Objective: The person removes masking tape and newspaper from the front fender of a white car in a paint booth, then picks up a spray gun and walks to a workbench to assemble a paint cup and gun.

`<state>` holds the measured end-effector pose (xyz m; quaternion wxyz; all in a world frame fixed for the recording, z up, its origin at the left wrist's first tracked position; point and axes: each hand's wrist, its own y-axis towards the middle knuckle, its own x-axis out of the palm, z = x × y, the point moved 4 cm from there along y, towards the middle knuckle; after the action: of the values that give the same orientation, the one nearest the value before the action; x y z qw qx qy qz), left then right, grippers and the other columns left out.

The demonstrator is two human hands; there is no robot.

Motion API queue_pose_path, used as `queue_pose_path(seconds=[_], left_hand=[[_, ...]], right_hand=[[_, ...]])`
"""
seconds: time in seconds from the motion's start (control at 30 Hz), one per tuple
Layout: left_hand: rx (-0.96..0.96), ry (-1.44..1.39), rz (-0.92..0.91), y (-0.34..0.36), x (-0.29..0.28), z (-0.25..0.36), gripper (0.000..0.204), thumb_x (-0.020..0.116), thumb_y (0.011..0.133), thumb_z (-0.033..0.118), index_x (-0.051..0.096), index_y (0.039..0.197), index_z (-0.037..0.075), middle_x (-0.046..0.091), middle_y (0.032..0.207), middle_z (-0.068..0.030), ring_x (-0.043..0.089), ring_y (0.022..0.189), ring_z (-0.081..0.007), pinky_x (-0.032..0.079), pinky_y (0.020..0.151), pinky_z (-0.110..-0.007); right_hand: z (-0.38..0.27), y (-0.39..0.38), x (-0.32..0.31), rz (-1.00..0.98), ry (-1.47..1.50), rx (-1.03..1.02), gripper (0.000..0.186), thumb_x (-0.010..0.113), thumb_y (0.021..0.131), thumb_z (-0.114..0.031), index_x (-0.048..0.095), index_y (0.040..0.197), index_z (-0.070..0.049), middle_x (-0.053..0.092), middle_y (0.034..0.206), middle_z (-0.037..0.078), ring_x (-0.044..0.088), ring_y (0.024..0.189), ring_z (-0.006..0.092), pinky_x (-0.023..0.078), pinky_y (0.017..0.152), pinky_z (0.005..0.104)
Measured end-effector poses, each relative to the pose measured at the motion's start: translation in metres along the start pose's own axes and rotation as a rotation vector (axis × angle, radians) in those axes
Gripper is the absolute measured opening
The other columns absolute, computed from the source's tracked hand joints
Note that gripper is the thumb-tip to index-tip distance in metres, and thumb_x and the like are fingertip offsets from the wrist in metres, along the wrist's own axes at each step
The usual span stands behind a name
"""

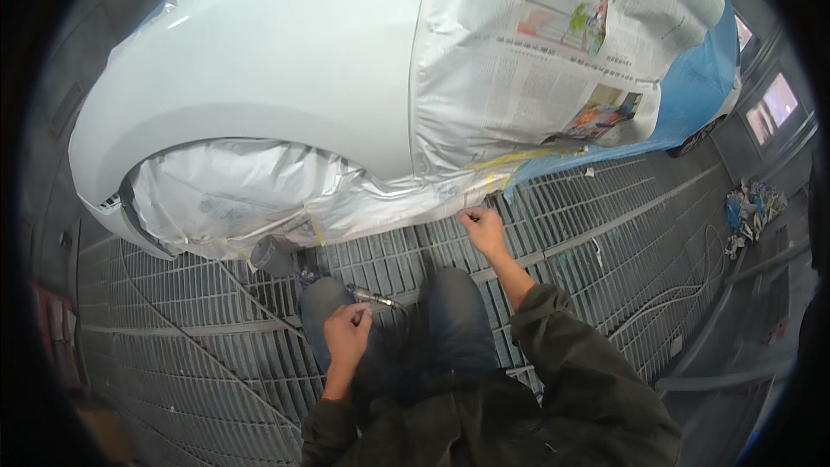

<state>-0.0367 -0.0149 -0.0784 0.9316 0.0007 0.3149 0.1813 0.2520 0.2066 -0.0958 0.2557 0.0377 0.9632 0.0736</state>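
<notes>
My left hand (347, 339) is above my left knee, its fingers pinched together on something too small to make out. Further forward and to the right, my right hand (482, 232) is closed, thumb and fingertips together, just below the car's lower edge. What it pinches, if anything, is hidden. Nearest to it is white masking film (380, 219) along the sill, with yellow tape (499, 175) on it. Above is a pale fender (285, 60) with a wheel opening covered by a whitish sheet (233, 186). Newspaper sheets (484, 78) cover the door area beside the fender.
A slatted metal grate floor (216, 363) runs under the car. A metal air hose fitting (376, 297) lies by my knees, near a dark round cup (272, 257). Blue film (692, 86) wraps the car's far part. Crumpled paper (754, 210) and a loose hose (666, 298) lie to the right.
</notes>
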Motion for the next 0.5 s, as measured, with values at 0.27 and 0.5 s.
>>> queue_pose_path(seconds=[0.27, 0.5], left_hand=[[-0.087, 0.04, -0.019, -0.041, -0.013, -0.014, 0.012, 0.072, 0.079, 0.014, 0.074, 0.089, 0.007, 0.06, 0.068, -0.0107, 0.058, 0.057, -0.0241, 0.045, 0.056, -0.034], [-0.046, 0.272, -0.08, -0.059, -0.01, 0.003, 0.011, 0.072, 0.079, 0.013, 0.073, 0.09, 0.011, 0.059, 0.07, -0.0074, 0.06, 0.059, -0.0251, 0.047, 0.056, -0.036]], right_hand=[[0.056, -0.005, 0.079, -0.078, 0.449, 0.621, 0.021, 0.07, 0.084, -0.017, 0.071, 0.094, 0.001, 0.053, 0.061, -0.002, 0.048, 0.049, 0.0077, 0.041, 0.045, 0.0231], [0.059, 0.034, 0.131, 0.114, 0.538, 0.548, 0.025, 0.072, 0.079, -0.023, 0.074, 0.091, -0.001, 0.065, 0.068, 0.004, 0.058, 0.057, 0.0145, 0.047, 0.054, 0.0299]])
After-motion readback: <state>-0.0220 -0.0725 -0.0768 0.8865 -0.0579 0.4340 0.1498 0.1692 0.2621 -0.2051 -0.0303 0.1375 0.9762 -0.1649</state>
